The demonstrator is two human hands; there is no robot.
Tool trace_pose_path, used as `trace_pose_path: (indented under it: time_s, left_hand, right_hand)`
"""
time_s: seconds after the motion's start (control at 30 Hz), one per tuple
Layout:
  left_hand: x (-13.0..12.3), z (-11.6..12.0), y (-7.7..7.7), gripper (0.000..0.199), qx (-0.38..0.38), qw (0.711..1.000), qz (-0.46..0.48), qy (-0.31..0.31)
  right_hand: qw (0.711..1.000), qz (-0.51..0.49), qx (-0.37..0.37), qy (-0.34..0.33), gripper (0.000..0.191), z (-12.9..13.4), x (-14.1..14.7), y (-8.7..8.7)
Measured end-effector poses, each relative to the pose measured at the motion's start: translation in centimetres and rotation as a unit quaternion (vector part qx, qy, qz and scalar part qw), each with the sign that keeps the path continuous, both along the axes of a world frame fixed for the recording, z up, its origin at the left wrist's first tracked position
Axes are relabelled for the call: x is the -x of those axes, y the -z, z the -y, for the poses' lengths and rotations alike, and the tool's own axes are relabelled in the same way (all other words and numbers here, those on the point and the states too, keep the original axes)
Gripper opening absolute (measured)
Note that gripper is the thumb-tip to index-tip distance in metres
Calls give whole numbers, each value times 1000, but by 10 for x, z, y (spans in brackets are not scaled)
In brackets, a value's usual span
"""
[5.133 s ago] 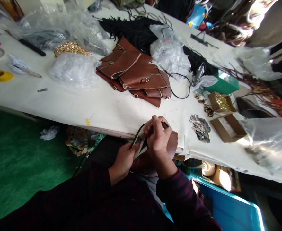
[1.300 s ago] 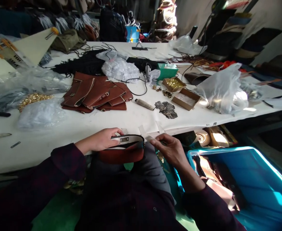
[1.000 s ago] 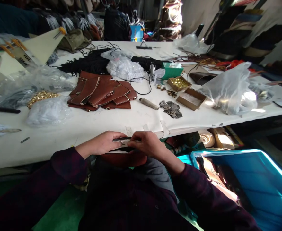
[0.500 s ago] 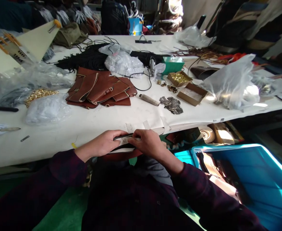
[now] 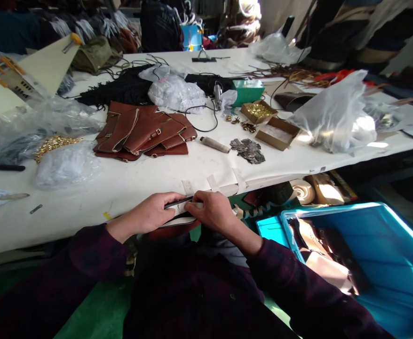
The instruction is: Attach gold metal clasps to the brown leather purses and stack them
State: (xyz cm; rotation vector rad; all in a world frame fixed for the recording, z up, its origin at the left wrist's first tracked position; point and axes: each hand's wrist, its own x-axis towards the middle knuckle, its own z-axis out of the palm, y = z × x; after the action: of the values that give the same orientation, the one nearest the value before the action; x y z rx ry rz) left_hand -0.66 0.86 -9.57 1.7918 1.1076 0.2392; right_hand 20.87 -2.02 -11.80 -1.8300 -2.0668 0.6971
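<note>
At the table's front edge, my left hand (image 5: 154, 213) and my right hand (image 5: 211, 210) both grip a brown leather piece (image 5: 176, 230) with an opening along its top and a pale inside. It looks like a pouch or bag panel, though its lower part is hard to make out. The left fingers are closed on its left end, thumb on the pale strip in the middle. The right thumb and fingers press on the same strip from the right side. Whether a small fitting lies under the right fingers is hidden.
Brown leather pouches (image 5: 145, 132) lie stacked on the white table (image 5: 150, 176). Beyond my hands are a handled tool (image 5: 214, 144), grey metal plates (image 5: 248, 150), a box of brass fittings (image 5: 259, 111) and plastic bags (image 5: 176, 94). A blue crate (image 5: 333, 207) stands at my right.
The view has shifted slightly, so the table things sit a little further left. My right thumb and fingers have moved slightly on the pale strip; both hands keep their hold.
</note>
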Motion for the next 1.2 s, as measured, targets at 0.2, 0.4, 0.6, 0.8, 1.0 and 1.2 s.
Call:
trace_pose_path:
  time_s: [0.2,0.4,0.6,0.8,1.0,1.2]
  left_hand:
    - [0,-8,9,49,22,1000,6,-13]
    - [-5,-17,-3,27,-66,991,-100,56]
    - [-1,-9,-9,30,-104,983,-140,50]
    - [-1,2,-9,35,-136,970,-201,24]
    - [-7,0,-15,28,-180,941,-279,56]
    - [-7,-1,-17,26,-167,947,-261,83]
  right_hand:
    - [1000,12,-16,4,25,6,9,3]
    - [1000,-10,-6,-11,30,7,7,-1]
    - [998,-34,-5,-48,22,7,2,-5]
    - [999,-8,-34,-37,24,9,7,-2]
    - [996,1,-69,-64,28,12,6,-1]
    - [992,8,-72,-101,29,11,6,-5]
